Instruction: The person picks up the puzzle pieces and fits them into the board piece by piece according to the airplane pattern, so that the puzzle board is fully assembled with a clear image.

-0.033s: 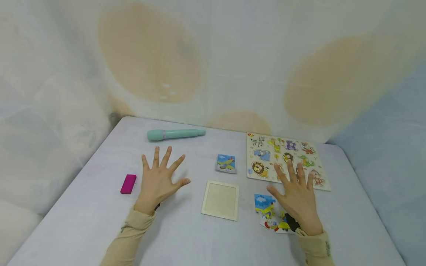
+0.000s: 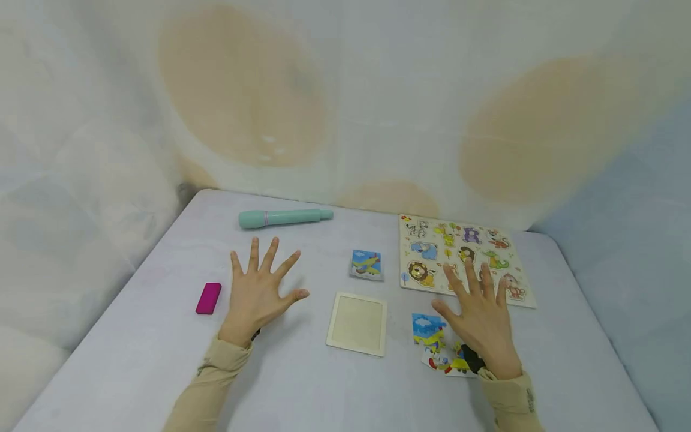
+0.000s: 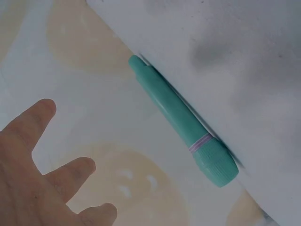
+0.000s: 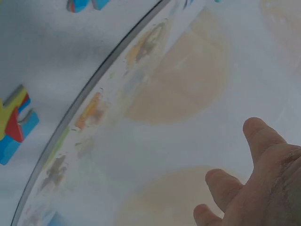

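You face a pale wall (image 2: 388, 108) with tan blotches (image 2: 243, 84) behind the whitish tabletop (image 2: 302, 384); your right side looks bluish.

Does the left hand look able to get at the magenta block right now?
Likely yes: the left hand is empty, the magenta block lies to its left, and nothing visible stands between them.

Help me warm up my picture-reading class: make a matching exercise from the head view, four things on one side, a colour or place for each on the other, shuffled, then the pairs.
Things:
1. small block
2. long tube
3. animal board
4. framed panel

Colours and places:
A. teal
B. partly hidden by the right hand
C. between the two hands
D. magenta

Pairs: 1-D, 2-A, 3-B, 4-C
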Motion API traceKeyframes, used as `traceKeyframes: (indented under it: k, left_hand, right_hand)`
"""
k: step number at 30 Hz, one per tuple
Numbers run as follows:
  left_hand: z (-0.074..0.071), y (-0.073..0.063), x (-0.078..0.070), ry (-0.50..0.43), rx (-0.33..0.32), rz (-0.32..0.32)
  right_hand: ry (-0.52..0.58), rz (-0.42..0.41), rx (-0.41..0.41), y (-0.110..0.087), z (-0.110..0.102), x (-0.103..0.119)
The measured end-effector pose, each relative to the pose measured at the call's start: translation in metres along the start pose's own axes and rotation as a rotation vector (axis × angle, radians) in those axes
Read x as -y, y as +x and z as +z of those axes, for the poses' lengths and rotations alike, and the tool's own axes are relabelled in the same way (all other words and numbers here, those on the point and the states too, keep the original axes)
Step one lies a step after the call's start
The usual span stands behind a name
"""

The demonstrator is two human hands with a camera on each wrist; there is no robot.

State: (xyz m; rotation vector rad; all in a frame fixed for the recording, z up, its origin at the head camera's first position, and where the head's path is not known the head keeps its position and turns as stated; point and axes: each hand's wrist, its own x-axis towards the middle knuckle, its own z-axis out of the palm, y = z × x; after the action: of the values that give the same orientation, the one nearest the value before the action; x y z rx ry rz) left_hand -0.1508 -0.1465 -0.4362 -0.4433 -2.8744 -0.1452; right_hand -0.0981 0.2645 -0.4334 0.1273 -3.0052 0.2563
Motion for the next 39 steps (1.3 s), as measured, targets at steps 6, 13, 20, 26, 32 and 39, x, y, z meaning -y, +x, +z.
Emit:
traceKeyframes:
  k: [6, 13, 20, 26, 32, 39]
  left_hand:
    - [0.0, 0.0, -0.005, 0.003, 0.044, 0.005]
    - [0.001, -0.004, -0.013, -0.109, 0.131, 0.072]
    - [0.024, -0.002, -0.049, -0.416, 0.429, 0.275]
    - [0.037, 0.005, -0.06, -0.384, 0.5, 0.306]
    - [0.041, 0.004, -0.064, -0.406, 0.476, 0.308]
    - [0.04, -0.001, -0.068, -0.37, 0.442, 0.274]
  right_hand:
    - [0.003, 0.011, 0.027, -0.005, -0.002, -0.002]
    - [0.042, -0.058, 0.027, 0.001, 0.003, 0.006]
    - [0.284, -0.096, 0.327, 0.006, 0.014, 0.014]
    - [0.42, -0.064, 0.392, 0.008, 0.024, 0.014]
    - [0.544, -0.049, 0.383, 0.016, 0.024, 0.006]
    - [0.839, -0.013, 0.512, 0.047, 0.027, 0.054]
